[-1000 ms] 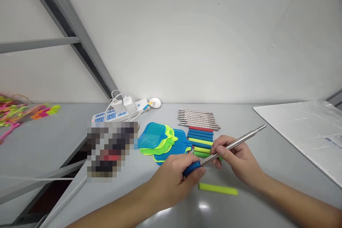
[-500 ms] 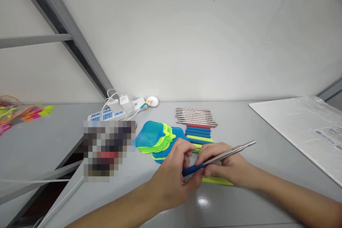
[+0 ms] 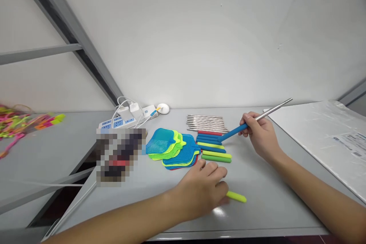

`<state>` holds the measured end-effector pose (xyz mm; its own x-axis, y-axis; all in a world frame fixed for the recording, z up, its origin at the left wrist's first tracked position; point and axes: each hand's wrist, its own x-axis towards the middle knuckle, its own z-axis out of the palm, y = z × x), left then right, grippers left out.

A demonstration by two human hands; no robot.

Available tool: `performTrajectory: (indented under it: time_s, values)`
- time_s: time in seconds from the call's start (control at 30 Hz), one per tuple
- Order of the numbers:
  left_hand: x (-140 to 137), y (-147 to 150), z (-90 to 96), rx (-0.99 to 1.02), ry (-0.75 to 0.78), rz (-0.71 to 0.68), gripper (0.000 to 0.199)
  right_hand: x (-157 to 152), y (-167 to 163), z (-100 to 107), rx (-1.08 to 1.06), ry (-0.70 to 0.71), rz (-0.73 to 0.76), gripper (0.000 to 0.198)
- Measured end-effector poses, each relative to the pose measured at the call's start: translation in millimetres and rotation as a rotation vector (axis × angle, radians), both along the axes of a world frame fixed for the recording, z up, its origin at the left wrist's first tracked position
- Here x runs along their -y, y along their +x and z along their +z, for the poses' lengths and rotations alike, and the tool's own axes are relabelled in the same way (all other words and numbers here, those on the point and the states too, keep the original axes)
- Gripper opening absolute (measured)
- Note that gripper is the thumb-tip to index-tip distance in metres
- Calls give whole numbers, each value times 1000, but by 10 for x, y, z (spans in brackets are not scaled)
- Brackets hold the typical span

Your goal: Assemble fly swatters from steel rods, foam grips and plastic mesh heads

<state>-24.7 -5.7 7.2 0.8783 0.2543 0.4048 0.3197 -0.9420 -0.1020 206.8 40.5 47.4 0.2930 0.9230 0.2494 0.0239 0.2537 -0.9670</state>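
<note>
In my right hand (image 3: 261,133) is a telescopic metal rod (image 3: 276,107) with a blue handle sleeve (image 3: 234,132) on its lower end. The rod slants up to the right, and the sleeve's tip hangs over the row of sleeves. My left hand (image 3: 204,187) is low at the middle of the table, its fingers curled over the left end of a yellow-green handle sleeve (image 3: 236,197); the fingertips are hidden. Beyond it lie mesh fly swatter heads (image 3: 183,148) in blue, yellow and green. Beside them are several loose blue sleeves (image 3: 210,138) and a green sleeve (image 3: 216,158).
Several metal rods (image 3: 206,122) lie in a row at the back. A power strip (image 3: 118,122) with plugged-in chargers and a white round device (image 3: 163,108) stand at back left. A white wrapped board (image 3: 320,133) covers the right side. A blurred-out patch (image 3: 120,156) sits left.
My hands have parted. The left let go of the blue sleeve and moved onto the yellow-green one. The right carried the rod with its sleeve up and to the right.
</note>
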Motion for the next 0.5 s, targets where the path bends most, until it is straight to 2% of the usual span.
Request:
performTrajectory:
  time_s: [0.07,0.13,0.27,0.33,0.5]
  values:
    - [-44,73,-9,-20,0,6,26,-19,-1,-38,25,-14,0,34]
    - [-134,120,82,-31,26,49,23,-15,-5,-48,29,-15,7,34]
    - [-433,163,378,-35,35,313,24,15,20,10,4,23,-41,34]
    - [-584,177,452,-44,-7,396,26,25,38,37,-24,46,-86,34]
    - [-762,216,384,-63,-54,402,28,33,41,26,-33,42,-107,37]
